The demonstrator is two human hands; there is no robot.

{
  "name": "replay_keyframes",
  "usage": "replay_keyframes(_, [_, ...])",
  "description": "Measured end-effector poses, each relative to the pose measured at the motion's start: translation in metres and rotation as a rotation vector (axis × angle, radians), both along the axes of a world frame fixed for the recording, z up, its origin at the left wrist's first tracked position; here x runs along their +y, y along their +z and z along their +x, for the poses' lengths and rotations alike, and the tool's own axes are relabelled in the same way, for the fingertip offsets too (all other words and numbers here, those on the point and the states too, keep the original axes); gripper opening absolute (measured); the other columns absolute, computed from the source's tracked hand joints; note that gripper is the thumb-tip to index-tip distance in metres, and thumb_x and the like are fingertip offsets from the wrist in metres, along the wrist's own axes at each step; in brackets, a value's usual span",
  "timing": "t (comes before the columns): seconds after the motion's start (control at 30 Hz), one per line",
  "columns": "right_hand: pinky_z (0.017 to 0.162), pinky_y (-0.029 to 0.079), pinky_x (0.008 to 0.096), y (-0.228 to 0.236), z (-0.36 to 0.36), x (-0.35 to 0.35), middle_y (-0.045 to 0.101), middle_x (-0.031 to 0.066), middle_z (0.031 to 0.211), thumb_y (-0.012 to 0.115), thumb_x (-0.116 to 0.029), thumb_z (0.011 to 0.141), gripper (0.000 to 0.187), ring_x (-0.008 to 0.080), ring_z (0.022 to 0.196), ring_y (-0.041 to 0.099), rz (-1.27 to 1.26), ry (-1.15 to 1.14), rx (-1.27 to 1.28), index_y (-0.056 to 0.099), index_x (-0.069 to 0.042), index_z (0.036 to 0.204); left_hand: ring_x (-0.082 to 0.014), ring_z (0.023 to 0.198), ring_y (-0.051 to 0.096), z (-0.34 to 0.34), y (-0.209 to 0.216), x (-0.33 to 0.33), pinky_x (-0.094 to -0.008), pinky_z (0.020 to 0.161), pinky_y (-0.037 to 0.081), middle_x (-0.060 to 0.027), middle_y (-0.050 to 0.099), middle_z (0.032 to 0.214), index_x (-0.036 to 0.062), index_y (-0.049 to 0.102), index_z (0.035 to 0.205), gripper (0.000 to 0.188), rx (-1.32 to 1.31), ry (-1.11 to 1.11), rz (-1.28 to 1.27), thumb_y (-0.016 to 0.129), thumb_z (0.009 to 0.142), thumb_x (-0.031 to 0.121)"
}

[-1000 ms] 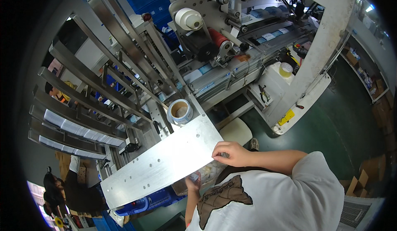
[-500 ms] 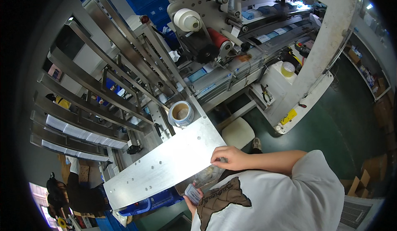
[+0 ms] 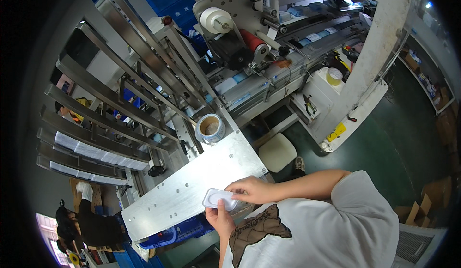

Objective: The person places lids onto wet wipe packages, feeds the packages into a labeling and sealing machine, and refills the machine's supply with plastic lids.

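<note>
Over the near edge of the bare metal plate (image 3: 187,196) is a small, flat white plastic case (image 3: 211,198) with rounded corners and a ringed oval on its upper face. My left hand (image 3: 222,221) grips it from below, thumb laid on top. At the case's right end, the fingers of my right hand (image 3: 254,189) are closed on its edge. A wide roll of labels or tape (image 3: 210,127), bluish outside with a brown core, stands just beyond the plate.
Tall metal rails (image 3: 110,100) rise at the left, the lower ones filled with stacked white pieces. A conveyor (image 3: 249,92) carries blue packs past rollers. Under the plate is a blue basket (image 3: 177,234). Pliers (image 3: 309,104) lie on a machine ledge. A co-worker (image 3: 98,229) is at lower left.
My left hand has raised the case from beside my body to the plate's edge and tilted it face up. My right hand has moved left and down onto the case. Packs shifted along the conveyor.
</note>
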State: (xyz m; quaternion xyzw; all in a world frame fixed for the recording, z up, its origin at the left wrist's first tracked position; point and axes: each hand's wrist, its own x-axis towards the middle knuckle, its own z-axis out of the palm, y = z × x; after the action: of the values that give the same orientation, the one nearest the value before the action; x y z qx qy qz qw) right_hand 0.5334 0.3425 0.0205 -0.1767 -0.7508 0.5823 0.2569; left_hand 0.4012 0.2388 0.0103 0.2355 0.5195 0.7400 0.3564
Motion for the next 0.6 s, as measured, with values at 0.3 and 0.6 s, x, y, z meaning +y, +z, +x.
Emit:
replay_keyframes(0.3, [0.065, 0.047, 0.0225, -0.005, 0.015, 0.002, 0.061, 0.0028, 0.077, 0.064, -0.01, 0.082, 0.02, 0.0066, 0.069, 0.056, -0.289, -0.068, 0.067, 0.061, -0.001, 0.099, -0.0076, 0.06, 0.052, -0.009, 0.003, -0.005, -0.0209, 0.055, 0.042, -0.0021, 0.06, 0.073, -0.0022, 0.062, 0.093, 0.022, 0.267, -0.254, -0.216, 0.055, 0.092, 0.018])
replay_keyframes(0.6, [0.064, 0.047, 0.0226, -0.005, 0.014, 0.006, 0.062, 0.0018, 0.075, 0.062, -0.018, 0.087, 0.019, 0.0065, 0.071, 0.057, -0.393, -0.028, 0.043, 0.062, 0.0, 0.092, -0.0154, 0.077, 0.059, -0.005, -0.006, -0.006, -0.028, 0.073, 0.048, -0.0078, 0.063, 0.089, -0.0046, 0.059, 0.103, 0.031, 0.304, -0.197, -0.157, 0.057, 0.09, 0.024])
